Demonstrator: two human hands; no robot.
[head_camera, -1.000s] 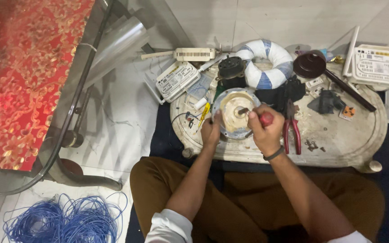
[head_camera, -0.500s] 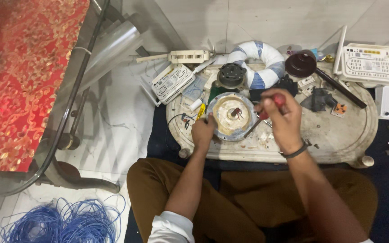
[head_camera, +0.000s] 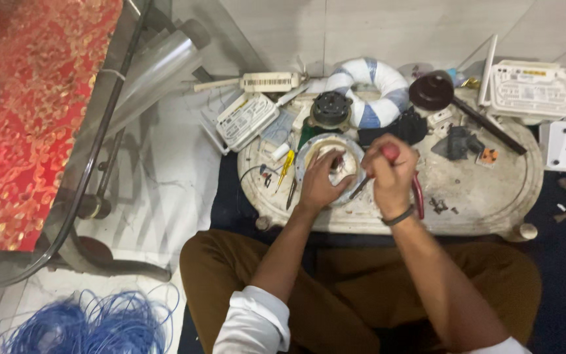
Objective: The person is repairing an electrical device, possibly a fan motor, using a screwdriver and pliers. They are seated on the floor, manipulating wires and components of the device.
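A round metal motor part lies flat near the middle of the frame, on the left half of a low table. Its open face looks straight up at the camera. It is round, so it has no long side. Its rim is grey and shiny, and pale inside.

The left hand lies on the part's lower left side, fingers curled over it and holding it down. The right hand is closed tight around a screwdriver with a red handle. The thin metal shaft slants down and to the left, from the fist toward the part's right edge. The tip is too small to see well. Red pliers lie just beside the right hand.

The table is oval, whitish and stained, with scratches and small bits on it. Above the part sits a dark round piece, and next to it a ring wrapped in white and blue tape. A yellow tool lies left of the part.

The floor is pale stone tile. White plastic boxes sit at the upper right. A red cloth with gold spots fills the upper left. A bundle of blue wire lies at the lower left.
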